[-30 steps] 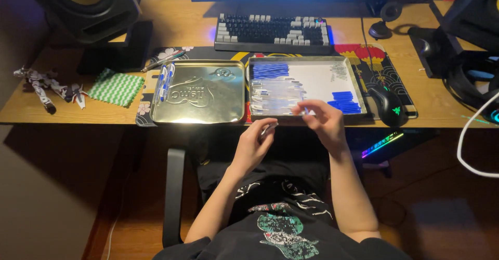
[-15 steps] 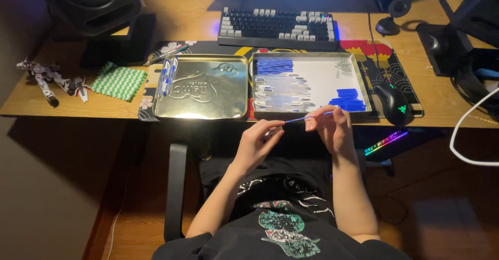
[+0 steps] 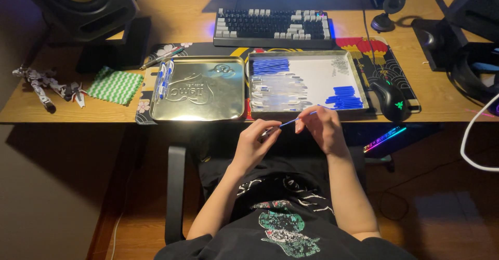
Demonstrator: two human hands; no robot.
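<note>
Head view, looking down over the seated person's lap toward the table [image 3: 21,112]. Left hand [image 3: 255,140] closed in a pinch on the clear end of a thin pen part [image 3: 288,122]; right hand [image 3: 323,126] closed in a fingertip pinch on its blue end. Part held level between both hands, just in front of the table edge and above the lap, apparently so that both ends can be worked at once with the trays within easy reach. Directly beyond the hands, open metal tin [image 3: 360,91] with contents sorted in groups: blue refills [image 3: 270,65] at upper left, clear barrels [image 3: 275,91] at centre left, blue caps [image 3: 345,97] at lower right, presumably to keep each kind separate for picking. To its left, touching side by side, embossed tin lid [image 3: 200,89] lying flat, with two or three finished pens [image 3: 165,76] along its left rim. Keyboard [image 3: 274,27] behind the trays, mouse [image 3: 391,99] just right of the tin, green-patterned cloth [image 3: 115,85] well to the left.
</note>
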